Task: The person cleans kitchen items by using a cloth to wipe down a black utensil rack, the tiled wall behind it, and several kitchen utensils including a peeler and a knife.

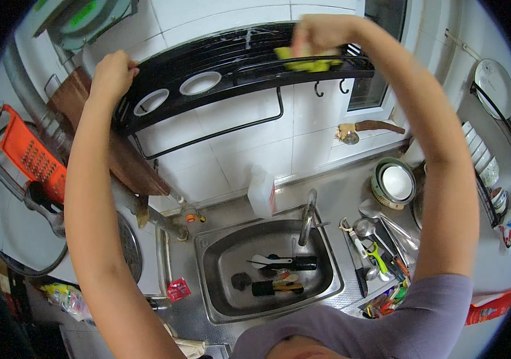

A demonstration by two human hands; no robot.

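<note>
A long black wall shelf [210, 58] with a front rail and two round white-rimmed holes hangs on the tiled wall above the sink. White streaks mark its top surface. At its left end my left hand [114, 76] is curled around the edge, the fingertips partly hidden. Toward the right end, my right hand [320, 36], blurred, presses a yellow-green cloth [311, 65] onto the shelf behind the rail. Beneath the shelf are black hooks [318, 89] and a black towel bar [219, 132].
The steel sink [219, 309] holds utensils in black holders [262, 288]. A faucet [308, 215] and white plastic jug [260, 193] stand behind. Loose utensils [367, 229] and stacked bowls [397, 181] lie right. An orange grater [35, 152] and cutting board [132, 164] hang left.
</note>
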